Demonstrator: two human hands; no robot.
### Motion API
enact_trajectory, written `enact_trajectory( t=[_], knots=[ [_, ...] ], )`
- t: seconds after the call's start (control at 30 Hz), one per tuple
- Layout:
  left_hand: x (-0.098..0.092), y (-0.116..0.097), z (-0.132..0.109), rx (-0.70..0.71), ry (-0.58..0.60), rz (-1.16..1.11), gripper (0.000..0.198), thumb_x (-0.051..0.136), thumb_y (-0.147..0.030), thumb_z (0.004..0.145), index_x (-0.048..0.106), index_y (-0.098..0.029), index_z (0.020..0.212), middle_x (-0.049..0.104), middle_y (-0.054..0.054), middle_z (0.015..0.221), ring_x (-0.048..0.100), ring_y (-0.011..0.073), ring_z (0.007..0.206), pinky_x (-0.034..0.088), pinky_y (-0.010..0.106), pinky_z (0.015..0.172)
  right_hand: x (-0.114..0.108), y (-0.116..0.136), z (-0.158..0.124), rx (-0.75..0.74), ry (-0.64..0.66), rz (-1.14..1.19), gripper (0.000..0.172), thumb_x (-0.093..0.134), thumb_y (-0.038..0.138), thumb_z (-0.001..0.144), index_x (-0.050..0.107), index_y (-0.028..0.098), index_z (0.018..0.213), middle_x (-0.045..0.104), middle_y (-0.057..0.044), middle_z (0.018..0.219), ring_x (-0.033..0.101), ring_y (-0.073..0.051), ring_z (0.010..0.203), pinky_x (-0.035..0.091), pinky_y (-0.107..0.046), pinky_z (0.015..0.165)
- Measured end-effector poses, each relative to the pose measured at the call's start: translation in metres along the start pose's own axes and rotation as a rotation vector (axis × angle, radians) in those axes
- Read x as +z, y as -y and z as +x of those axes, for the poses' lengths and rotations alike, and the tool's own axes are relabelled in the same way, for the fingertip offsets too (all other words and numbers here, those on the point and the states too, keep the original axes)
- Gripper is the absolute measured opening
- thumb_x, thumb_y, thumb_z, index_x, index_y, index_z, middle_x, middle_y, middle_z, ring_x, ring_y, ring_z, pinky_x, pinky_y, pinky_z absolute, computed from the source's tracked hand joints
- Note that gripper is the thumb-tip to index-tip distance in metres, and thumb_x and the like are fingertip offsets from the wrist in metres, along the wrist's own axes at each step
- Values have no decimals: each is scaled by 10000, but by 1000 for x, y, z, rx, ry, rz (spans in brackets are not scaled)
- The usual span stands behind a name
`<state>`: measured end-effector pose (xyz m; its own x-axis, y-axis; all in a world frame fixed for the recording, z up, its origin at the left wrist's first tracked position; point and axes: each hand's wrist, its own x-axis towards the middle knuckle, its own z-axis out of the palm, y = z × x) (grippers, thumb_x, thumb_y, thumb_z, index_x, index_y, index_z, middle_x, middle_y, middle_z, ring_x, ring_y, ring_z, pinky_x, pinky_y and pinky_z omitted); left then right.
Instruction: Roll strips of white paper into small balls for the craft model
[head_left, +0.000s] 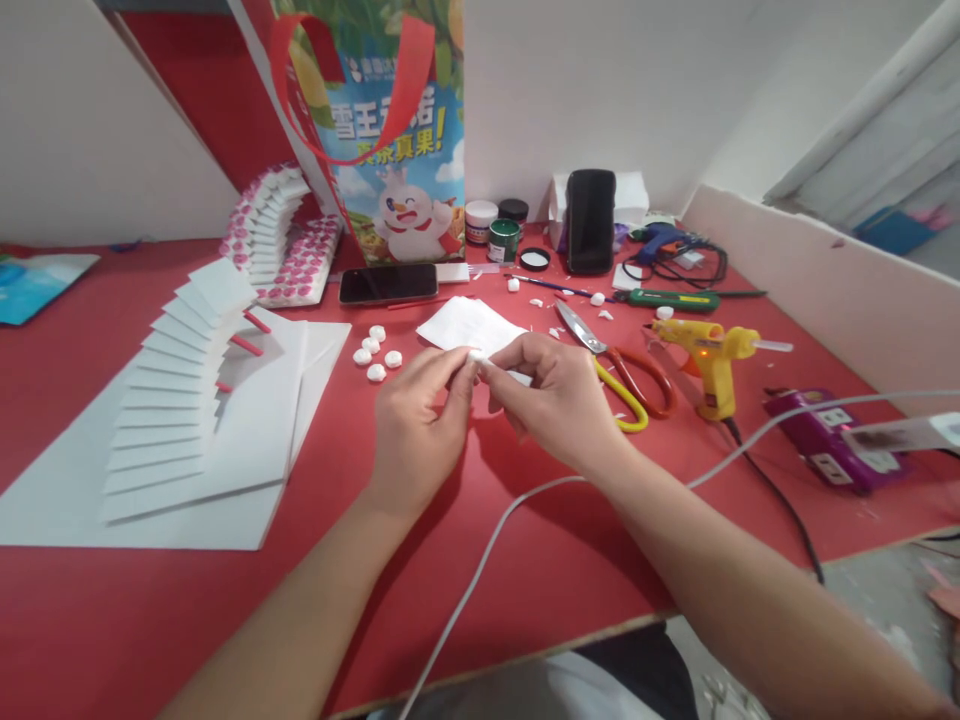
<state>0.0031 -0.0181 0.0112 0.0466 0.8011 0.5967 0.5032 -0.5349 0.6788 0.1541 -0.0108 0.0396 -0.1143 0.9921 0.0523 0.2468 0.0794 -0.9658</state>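
My left hand (420, 420) and my right hand (551, 395) meet over the red table (525, 560), fingertips pinched together on a small white foam piece (475, 356). Just behind them lies a white sheet (469, 325). To the left of my hands, several small white foam balls (377, 356) sit in a cluster. A white spiral staircase model (180, 390) with red sticks stands on a white board at the left.
Scissors (615, 365) with red and yellow handles and a yellow glue gun (709, 355) lie to the right. A purple power strip (832, 445) sits at the right edge. Two phones (388, 283), paint jars (502, 238), a printed bag (390, 140) and a white cable (480, 580) are around.
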Motion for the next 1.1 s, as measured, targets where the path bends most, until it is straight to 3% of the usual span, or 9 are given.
enact_trajectory(
  t=[0.13, 0.23, 0.3, 0.47, 0.6, 0.7, 0.83, 0.97, 1.1],
  knots=[
    [5, 2, -4, 219, -91, 177, 226, 550, -134, 978, 723, -121, 1123, 760, 92, 950, 710, 169, 870, 547, 277, 820, 4, 1, -5, -24, 18, 134, 175, 667, 268, 887, 600, 161, 767, 644, 30, 592, 502, -63, 356, 358, -187, 358],
    [5, 1, -8, 256, -101, 178, 290, 531, -115, 980, 707, -146, 1209, 772, 95, 1023, 728, 173, 917, 563, 285, 842, 2, 0, -4, -66, 8, 137, 195, 666, 303, 903, 611, 155, 789, 658, 17, 620, 504, -61, 370, 370, -191, 366],
    [2, 0, -8, 181, -78, 94, 278, 554, -139, 976, 725, -176, 1192, 779, 82, 1068, 737, 179, 955, 572, 290, 868, -3, -1, -3, -99, 21, 110, 193, 673, 308, 905, 620, 151, 805, 660, 15, 631, 513, -61, 390, 384, -193, 387],
    [-12, 4, 1, -210, 86, -218, 124, 722, -266, 892, 795, -234, 986, 803, 4, 937, 747, 176, 870, 587, 277, 827, -14, -2, 2, -116, 207, 65, 161, 662, 282, 920, 640, 143, 841, 656, 15, 643, 507, -60, 411, 411, -201, 425],
    [-16, 6, 6, -190, 228, -295, 190, 658, -284, 940, 781, -233, 1076, 789, 19, 979, 728, 163, 870, 567, 266, 826, -15, -2, 3, -112, 246, 88, 216, 678, 334, 919, 633, 141, 834, 668, 5, 659, 522, -65, 413, 423, -203, 424],
    [-14, 3, 4, -128, 191, -191, 214, 577, -259, 984, 755, -208, 1091, 763, 27, 947, 700, 153, 848, 543, 260, 822, -13, -1, 3, -99, 241, 119, 300, 713, 423, 892, 649, 131, 871, 697, -16, 707, 582, -79, 453, 463, -204, 457],
    [-10, 1, 2, -143, 130, -99, 197, 533, -232, 996, 715, -189, 1059, 737, 30, 937, 675, 154, 834, 527, 258, 795, -15, 0, 7, 114, 336, 346, 435, 660, 554, 900, 649, 119, 905, 759, -106, 852, 711, -162, 581, 591, -271, 552],
    [-13, 4, 4, -201, 132, -143, 179, 541, -258, 992, 694, -187, 1050, 693, 18, 841, 646, 144, 755, 518, 248, 730, -20, -5, 17, 400, 350, 577, 477, 472, 568, 998, 627, 125, 912, 764, -142, 791, 726, -203, 573, 626, -327, 550],
    [-15, 6, 5, -176, 155, -138, 181, 534, -265, 994, 692, -198, 1053, 701, 26, 884, 649, 150, 781, 522, 260, 756, -21, -5, 18, 478, 452, 654, 422, 477, 500, 1015, 643, 116, 964, 766, -124, 817, 730, -189, 590, 618, -291, 531]
  ],
)
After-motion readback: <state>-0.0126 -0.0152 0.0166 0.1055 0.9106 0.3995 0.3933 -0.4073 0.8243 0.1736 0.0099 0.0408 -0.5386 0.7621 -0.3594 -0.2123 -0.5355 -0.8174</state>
